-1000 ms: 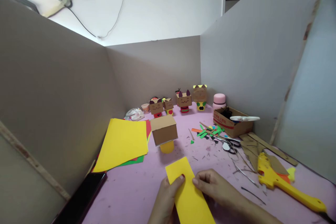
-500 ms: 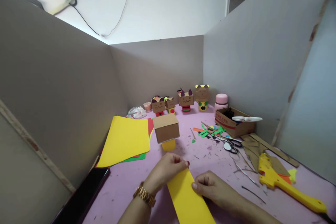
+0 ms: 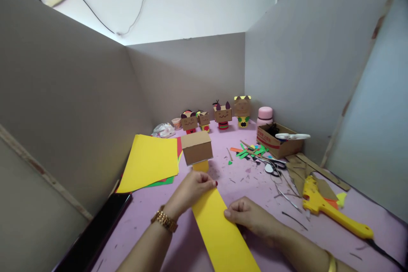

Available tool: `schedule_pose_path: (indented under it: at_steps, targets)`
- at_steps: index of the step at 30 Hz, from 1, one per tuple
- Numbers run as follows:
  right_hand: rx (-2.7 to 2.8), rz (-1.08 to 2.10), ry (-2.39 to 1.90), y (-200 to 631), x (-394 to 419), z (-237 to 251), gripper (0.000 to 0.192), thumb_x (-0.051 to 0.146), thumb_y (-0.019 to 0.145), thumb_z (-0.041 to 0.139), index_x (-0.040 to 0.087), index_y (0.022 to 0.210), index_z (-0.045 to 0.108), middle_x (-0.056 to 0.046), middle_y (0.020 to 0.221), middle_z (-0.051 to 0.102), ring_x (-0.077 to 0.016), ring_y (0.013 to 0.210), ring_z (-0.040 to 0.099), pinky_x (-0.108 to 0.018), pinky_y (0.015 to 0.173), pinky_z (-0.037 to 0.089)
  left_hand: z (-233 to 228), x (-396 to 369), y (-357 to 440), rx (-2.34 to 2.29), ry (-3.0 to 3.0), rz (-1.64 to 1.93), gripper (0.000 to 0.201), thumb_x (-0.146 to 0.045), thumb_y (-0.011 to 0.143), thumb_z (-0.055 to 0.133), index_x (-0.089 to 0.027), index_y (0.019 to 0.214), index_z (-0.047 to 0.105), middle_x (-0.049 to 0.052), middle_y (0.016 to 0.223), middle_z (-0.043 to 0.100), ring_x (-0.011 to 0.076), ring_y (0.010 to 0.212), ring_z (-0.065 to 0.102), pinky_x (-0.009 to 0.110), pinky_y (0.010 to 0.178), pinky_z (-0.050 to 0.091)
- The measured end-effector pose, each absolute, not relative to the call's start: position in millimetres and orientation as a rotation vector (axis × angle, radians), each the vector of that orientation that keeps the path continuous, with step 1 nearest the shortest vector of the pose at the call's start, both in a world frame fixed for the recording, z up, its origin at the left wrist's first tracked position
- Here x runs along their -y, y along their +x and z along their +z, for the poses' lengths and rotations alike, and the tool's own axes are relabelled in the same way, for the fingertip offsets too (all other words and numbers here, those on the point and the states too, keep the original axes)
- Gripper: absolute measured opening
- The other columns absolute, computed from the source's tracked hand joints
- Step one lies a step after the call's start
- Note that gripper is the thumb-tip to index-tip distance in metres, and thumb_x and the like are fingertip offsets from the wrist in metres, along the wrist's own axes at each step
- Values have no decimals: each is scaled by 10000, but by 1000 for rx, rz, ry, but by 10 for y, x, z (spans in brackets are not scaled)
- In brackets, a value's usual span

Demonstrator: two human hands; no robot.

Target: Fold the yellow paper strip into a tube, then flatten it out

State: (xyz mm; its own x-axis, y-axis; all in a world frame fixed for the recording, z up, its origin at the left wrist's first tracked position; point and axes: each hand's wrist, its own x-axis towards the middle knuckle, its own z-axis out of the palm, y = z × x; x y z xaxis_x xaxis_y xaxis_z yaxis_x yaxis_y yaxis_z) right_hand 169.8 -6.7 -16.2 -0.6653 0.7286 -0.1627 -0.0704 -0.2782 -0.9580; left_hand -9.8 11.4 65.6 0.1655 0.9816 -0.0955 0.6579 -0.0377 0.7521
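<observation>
A long yellow paper strip (image 3: pixel 223 233) slants from the middle of the table down to the bottom edge of the view. My left hand (image 3: pixel 191 191) is closed on its far end, thumb on top. Along the strip's right edge, my right hand (image 3: pixel 251 216) pinches it between thumb and curled fingers. Just beyond my left hand stands a plain cardboard box (image 3: pixel 196 148) on a yellow base (image 3: pixel 201 166), which my hand partly hides from below.
Yellow sheets (image 3: pixel 153 157) lie over other coloured paper at left, near a black flat object (image 3: pixel 95 233). At right are a yellow glue gun (image 3: pixel 331 212), scissors (image 3: pixel 274 168), paper scraps (image 3: pixel 251 151) and a cardboard carton (image 3: pixel 280 140). Decorated cardboard figures (image 3: pixel 223 114) stand at the back.
The camera view has tilted down and shifted a little, so the scene sits differently. Both hands still hold the yellow strip, with more of it showing now.
</observation>
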Motion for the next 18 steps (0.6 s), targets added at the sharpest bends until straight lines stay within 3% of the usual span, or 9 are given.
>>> schedule_pose_path:
  at_steps: [6,14,16,18]
  targets:
    - [1567,2173,-736,1719,160,-154,399,480,574,755,111,548,605,37,441,537,-35,362,443,-156,374,307,1040,4,-519,-1792,1773,763,355,-497,728,510,-176,576,503,-55,544,397,97,508,321,231,470,214]
    - [1784,2379,-640,1776,194,-155,317,367,522,809,80,579,686,15,412,562,-50,311,482,-147,350,372,1500,246,-932,-1911,1667,841,376,-547,720,526,-173,680,544,-19,605,511,120,518,442,217,459,267]
    - [1704,2277,-645,1775,152,-170,370,451,608,745,88,618,677,1,450,585,-56,334,508,-140,346,357,1562,324,-896,-1875,1656,826,368,-537,727,521,-172,694,544,-14,614,522,124,522,462,217,460,284]
    - [1582,2123,-625,1766,108,-159,415,531,717,628,123,782,667,-24,632,651,-65,440,575,-131,368,355,1580,371,-811,-1816,1680,791,363,-527,741,510,-170,694,551,-16,610,522,121,520,463,217,460,290]
